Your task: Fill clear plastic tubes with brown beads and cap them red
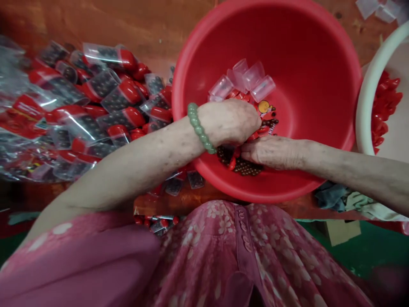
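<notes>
Both hands are low inside a big red basin (315, 64). My left hand (234, 121), wearing a green bead bracelet (200, 128), is curled with its knuckles up; its fingers are hidden underneath. Close against it, my right hand (271, 152) comes in from the right with its fingers pressed together, their tips partly covered. A small red plastic piece (233, 162) lies at the right fingertips. Around and below the hands are dark brown beads (251, 168). Clear plastic cups (262, 88) lie beyond the left hand, beside a yellow round piece (263, 106).
On the left of the wooden table (156, 25) lies a heap of clear, red-ended containers (123, 96) filled with dark beads. A pale basin (364, 102) with red pieces (385, 106) stands at the right. More clear cups (386, 10) lie at top right, and cloths (332, 196) below.
</notes>
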Available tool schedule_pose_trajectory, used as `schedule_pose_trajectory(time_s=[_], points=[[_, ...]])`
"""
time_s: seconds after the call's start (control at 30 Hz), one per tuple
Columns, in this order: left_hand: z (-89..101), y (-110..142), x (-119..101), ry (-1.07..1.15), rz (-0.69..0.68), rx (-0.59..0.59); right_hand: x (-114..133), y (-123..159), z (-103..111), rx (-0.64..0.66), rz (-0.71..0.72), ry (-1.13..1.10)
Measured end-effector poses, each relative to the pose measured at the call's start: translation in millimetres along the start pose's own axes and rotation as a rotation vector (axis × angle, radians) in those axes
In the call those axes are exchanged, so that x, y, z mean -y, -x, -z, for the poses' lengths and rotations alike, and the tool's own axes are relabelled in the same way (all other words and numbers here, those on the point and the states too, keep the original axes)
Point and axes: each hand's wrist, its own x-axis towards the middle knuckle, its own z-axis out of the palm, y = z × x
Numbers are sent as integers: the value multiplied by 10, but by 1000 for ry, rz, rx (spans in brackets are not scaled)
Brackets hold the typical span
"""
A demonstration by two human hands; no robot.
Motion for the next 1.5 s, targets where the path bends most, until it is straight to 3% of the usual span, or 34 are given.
schedule_pose_trajectory(time_s=[0.27, 0.4, 0.5, 0.57, 0.63, 0.73, 0.9, 1.07, 1.23, 1.37, 1.5], points=[[-32, 2, 114, 82, 10, -118, -37, -169, 76, -37, 174, -227], [43, 140, 213, 171, -26, -327, -49, -52, 136, -135, 158, -450], [83, 363, 249, 244, 62, -498, -14, 86, 264, -164, 102, -616], [37, 529, 239, 375, 122, -593, -8, 182, 349, -165, 76, -711], [-72, 664, 193, 578, 81, -652, -19, 270, 409, -204, 49, -775], [-289, 746, 51, 789, -42, -596, -33, 369, 451, -316, 38, -826], [-524, 614, -212, 956, -36, -574, 20, 457, 434, -451, 93, -867], [-592, 523, -269, 1216, -223, -576, 101, 532, 353, -563, 61, -875], [-621, 503, -241, 1318, -182, -473, 243, 665, 395, -775, -82, -697], [-605, 494, -235, 1306, -264, -408, 369, 690, 485, -723, 28, -457], [-608, 479, -237, 1529, -336, -381, 381, 631, 475, -781, 122, -422]])
